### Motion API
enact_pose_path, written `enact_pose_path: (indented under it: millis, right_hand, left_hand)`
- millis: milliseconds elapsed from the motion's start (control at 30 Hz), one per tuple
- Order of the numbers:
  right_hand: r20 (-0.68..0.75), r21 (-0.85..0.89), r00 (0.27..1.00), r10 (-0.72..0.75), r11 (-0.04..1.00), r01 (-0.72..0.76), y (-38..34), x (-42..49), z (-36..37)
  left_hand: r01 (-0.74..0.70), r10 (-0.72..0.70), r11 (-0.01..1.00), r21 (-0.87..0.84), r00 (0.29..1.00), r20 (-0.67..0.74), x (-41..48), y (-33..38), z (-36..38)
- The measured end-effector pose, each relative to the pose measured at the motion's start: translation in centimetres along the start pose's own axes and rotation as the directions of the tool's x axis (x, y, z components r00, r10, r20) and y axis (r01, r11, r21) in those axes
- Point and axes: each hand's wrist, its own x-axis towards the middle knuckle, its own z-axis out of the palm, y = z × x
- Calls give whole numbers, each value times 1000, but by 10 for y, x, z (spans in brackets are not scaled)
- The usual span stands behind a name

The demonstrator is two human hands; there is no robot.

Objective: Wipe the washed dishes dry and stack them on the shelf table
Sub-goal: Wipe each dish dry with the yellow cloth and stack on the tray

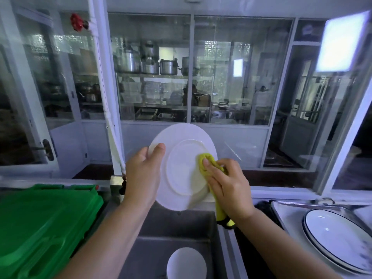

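My left hand [143, 174] gripped the white plate [181, 170] by its left rim, thumb on the near face, the other fingers hidden behind it. The plate stood tilted on edge above the sink [177, 228]. My right hand [227, 184] bunched the yellow cloth [207, 160] against the plate's right side, fingers curled over it; my palm covered much of the cloth. A white bowl [186, 264] in the sink was cut off below, the dark-rimmed plates [338, 238] at right.

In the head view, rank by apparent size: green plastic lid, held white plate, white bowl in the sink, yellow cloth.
Green plastic lid
Round white plate
White bowl, partly cut off
Yellow cloth, partly hidden
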Motion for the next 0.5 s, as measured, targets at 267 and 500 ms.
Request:
enact_pose_path:
  millis: [267, 500]
  right_hand:
    - [-21, -118, 999, 40, 992, -42, 8, 38, -9]
    - [-44, -105, 928, 369, 922, -372, 18, -61, -17]
  left_hand:
    - [-52, 48, 998, 35, 994, 97, 0, -2, 8]
    - [54, -47, 998, -31, 981, 186, -30, -39, 42]
